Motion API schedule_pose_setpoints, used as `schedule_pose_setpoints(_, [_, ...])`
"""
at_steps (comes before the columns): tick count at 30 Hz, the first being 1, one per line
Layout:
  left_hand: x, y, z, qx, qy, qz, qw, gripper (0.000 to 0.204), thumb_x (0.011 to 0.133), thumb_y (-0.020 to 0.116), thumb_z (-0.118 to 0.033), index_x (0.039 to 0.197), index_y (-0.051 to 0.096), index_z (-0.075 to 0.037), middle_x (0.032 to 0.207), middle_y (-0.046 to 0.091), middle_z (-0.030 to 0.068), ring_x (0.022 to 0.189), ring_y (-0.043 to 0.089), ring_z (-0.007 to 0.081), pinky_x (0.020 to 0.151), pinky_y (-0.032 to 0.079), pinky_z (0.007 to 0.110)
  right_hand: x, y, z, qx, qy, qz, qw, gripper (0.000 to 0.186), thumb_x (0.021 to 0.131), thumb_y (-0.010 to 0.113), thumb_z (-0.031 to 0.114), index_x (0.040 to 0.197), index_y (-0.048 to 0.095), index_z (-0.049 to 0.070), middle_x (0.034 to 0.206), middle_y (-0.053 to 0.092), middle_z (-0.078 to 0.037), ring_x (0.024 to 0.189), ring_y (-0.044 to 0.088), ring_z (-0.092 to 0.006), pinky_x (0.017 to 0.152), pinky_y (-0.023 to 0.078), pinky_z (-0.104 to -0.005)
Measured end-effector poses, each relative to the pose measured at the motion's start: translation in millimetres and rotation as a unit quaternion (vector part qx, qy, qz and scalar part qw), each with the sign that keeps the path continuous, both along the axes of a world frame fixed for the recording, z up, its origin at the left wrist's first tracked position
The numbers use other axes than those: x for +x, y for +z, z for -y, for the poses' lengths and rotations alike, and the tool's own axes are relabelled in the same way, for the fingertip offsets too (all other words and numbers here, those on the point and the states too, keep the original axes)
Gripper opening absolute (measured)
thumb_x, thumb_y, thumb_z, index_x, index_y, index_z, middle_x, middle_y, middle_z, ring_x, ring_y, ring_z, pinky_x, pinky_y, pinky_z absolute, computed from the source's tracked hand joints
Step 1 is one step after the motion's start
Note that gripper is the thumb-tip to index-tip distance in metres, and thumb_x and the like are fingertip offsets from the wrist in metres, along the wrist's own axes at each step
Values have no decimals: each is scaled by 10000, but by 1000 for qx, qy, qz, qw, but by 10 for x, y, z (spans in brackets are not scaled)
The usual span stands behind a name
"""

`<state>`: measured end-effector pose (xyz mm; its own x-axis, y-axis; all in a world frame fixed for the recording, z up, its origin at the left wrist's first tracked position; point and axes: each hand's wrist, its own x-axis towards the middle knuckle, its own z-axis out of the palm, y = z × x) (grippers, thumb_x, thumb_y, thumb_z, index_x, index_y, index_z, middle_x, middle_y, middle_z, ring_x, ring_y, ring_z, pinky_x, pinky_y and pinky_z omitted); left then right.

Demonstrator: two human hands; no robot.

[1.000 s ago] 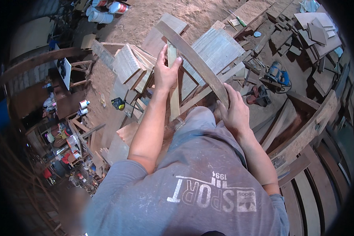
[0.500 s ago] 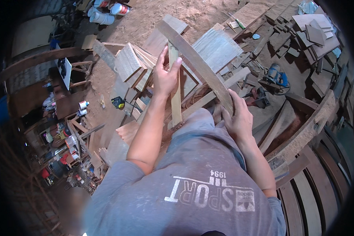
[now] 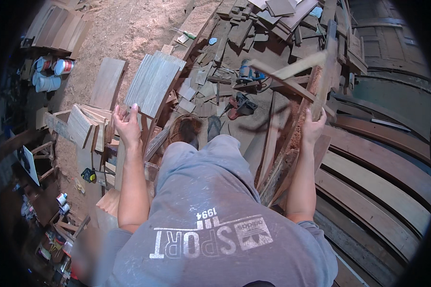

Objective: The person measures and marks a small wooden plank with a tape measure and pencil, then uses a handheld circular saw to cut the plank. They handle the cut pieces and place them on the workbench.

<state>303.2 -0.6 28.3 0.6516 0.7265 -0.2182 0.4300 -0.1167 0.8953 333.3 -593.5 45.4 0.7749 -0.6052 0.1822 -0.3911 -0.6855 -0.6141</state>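
Observation:
My left hand (image 3: pixel 127 123) is raised at the left, empty, its fingers curled but apart, near a stack of pale grey boards (image 3: pixel 153 81) and some leaning plank pieces (image 3: pixel 79 127). At the right, my right hand (image 3: pixel 314 125) grips the lower part of an upright wooden strip (image 3: pixel 326 80). A pale slat (image 3: pixel 299 66) and a darker slat (image 3: pixel 280 80) cross beside it; whether they are joined to the held piece, I cannot tell. Just behind the right hand runs a rough, sawdust-covered timber (image 3: pixel 289 156).
A blue router (image 3: pixel 246 71) and a red-and-black tool (image 3: pixel 239 106) lie among offcuts ahead. Long curved boards (image 3: pixel 370 164) fill the right side. Paint pails (image 3: pixel 48 83), a tape measure (image 3: pixel 88 175) and a screwdriver (image 3: pixel 185 34) lie farther out.
My view has turned rightward. My left hand has released the pale strip it held. My right hand has moved right and up with wood in it, away from the left hand.

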Motion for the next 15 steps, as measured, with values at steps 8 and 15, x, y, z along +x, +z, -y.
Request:
schedule_pose_setpoints(8, [82, -69, 127, -48, 46, -8, 998, 854, 897, 921, -241, 1574, 463, 4, 1336, 656, 191, 1167, 658, 246, 1013, 562, 388, -126, -949, 1142, 112, -135, -55, 983, 597, 909, 882, 278, 1360, 657, -42, 1301, 723, -230, 1200, 709, -357, 1063, 543, -450])
schedule_pose_setpoints(15, [86, 67, 145, -88, 26, -7, 996, 795, 917, 883, -197, 1553, 493, 77, 1237, 731, 179, 1080, 716, 215, 940, 586, 342, -276, -1235, 1244, 29, -183, -171, 968, 663, 959, 779, 275, 1488, 527, -36, 1426, 669, -271, 1318, 664, -409, 1126, 502, -486])
